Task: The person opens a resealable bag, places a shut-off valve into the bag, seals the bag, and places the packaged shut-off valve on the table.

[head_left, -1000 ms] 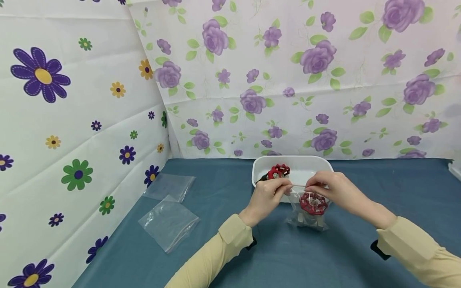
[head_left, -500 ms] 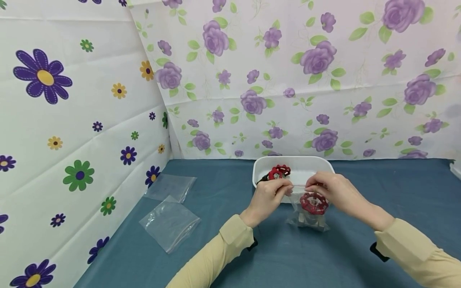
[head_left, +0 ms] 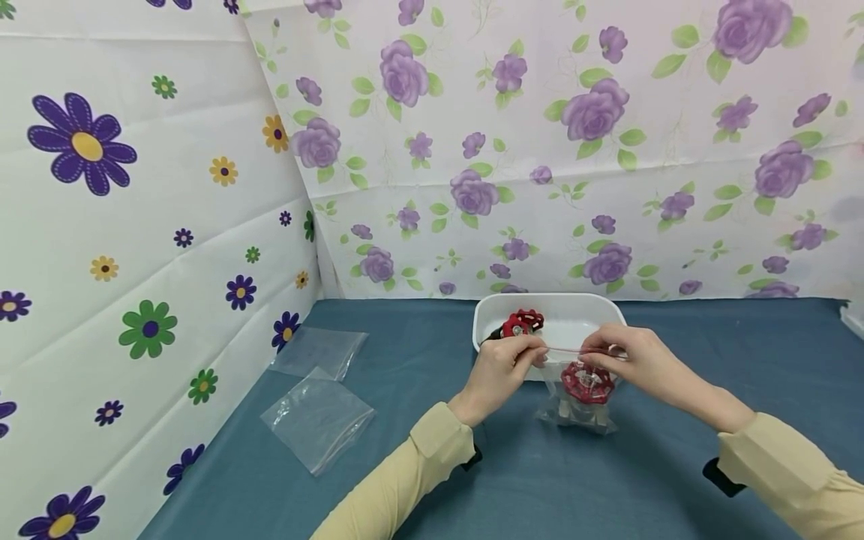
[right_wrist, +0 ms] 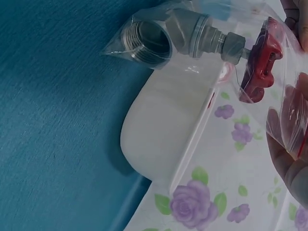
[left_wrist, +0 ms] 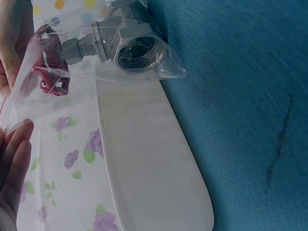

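Bag (head_left: 555,411), clear, held upright just in front of the near side of the tray, its mouth uppermost and drawn into a taut reddish seal line (head_left: 563,349). Whether its base touches the cloth cannot be told. Inside is a valve (head_left: 587,382): red handwheel toward the mouth, grey metal body below, with a threaded port plain in both wrist views. Left hand (head_left: 501,373): thumb and fingers pinch the left end of the bag's mouth. Right hand (head_left: 637,360): thumb and fingers pinch the mouth farther to the right, a short span of seal lying between the two hands.

Behind, the white tray (head_left: 570,319) stands at the back of the table; in its left part lie further red handwheels (head_left: 521,324), partly hidden by the left hand. To the left, two flat clear bags (head_left: 317,420) lie on the blue cloth (head_left: 648,495), the nearer one's corner meeting the farther one. Both forearms wear pale yellow sleeves (head_left: 405,469), with a black item at each cuff. Floral sheets (head_left: 432,150) form the back and left walls.
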Available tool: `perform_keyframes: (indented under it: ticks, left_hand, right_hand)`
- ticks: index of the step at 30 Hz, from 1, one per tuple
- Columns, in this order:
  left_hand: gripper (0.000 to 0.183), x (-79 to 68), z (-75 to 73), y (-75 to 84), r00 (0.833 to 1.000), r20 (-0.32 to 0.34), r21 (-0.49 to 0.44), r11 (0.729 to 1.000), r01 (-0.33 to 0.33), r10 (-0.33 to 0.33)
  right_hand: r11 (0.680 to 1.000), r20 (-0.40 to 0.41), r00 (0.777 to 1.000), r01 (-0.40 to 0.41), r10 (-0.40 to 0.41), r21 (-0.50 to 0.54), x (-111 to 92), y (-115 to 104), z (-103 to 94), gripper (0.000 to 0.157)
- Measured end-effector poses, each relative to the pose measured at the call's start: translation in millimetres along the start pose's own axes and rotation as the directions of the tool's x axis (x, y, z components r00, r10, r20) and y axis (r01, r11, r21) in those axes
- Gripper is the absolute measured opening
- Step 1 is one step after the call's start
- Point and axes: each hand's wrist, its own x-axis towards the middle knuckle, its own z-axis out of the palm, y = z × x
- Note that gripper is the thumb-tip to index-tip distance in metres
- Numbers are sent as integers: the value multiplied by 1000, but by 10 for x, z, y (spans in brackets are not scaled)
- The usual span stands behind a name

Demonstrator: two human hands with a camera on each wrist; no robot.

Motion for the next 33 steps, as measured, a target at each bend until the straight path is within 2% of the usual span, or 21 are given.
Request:
perform_keyframes:
  ticks: [5,12,18,28,33]
  left_hand:
    - [5,-2,7,-4,1000,-2,10,1000,3,-3]
    - [5,-24,16,-16,1000,-7,30,1000,4,-4]
    - [4,-27,19,-6,1000,-1,-11,1000,14,-14]
    - [3,7,50,-31,993,42,-95,989,112,-108]
    - [4,7,43,-24,991,52,-120,985,127,-121]
  right_hand:
    - [1000,-18,1000,3,-3,-18,15,-26,10,22]
    - [1000,-23,1000,-10,10,20,7,-43,40,20]
    - [999,-26,999,-30,31,28,-2,-39,50,22]
    - [997,-9,999,-44,44,69,-2,-28,41,20]
    - [996,22,998,-56,55,67,-25,-11,21,19]
